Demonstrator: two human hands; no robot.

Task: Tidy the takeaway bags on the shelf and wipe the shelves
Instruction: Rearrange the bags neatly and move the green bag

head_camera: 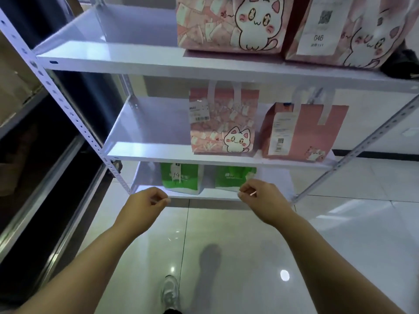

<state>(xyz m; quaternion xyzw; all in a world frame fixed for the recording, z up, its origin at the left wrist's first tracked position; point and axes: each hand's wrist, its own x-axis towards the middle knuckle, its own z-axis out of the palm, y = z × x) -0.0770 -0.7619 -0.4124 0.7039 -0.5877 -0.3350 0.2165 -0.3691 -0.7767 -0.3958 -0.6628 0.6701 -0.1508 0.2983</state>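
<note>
both my forearms reach up from the bottom of the frame over a glossy tiled floor (226,234), with one white sneaker (170,293) at the bottom centre. my left hand (145,206) sits just left of centre, fingers curled in loosely and holding nothing. my right hand (260,198) sits just right of centre, fingertips pinched together; something thin may be between them, but i cannot tell.

ahead stands a white metal shelf rack (74,114) with perforated uprights. both hands are level with the front edge of the bottom shelf (210,196), and the right hand covers the lower corner of a green takeaway bag (233,177); a second green bag (180,179) stands to its left. on the middle shelf (147,152), right of centre, a pink cat bag (223,123) stands upright beside a plainer pink bag (303,132) bearing a receipt. on the top shelf (113,60), in the upper right, two larger pink cat bags (231,23) (353,30) stand side by side, one labelled 046. the left half of each shelf is bare. a darker rack (34,177) fills the left edge.
</note>
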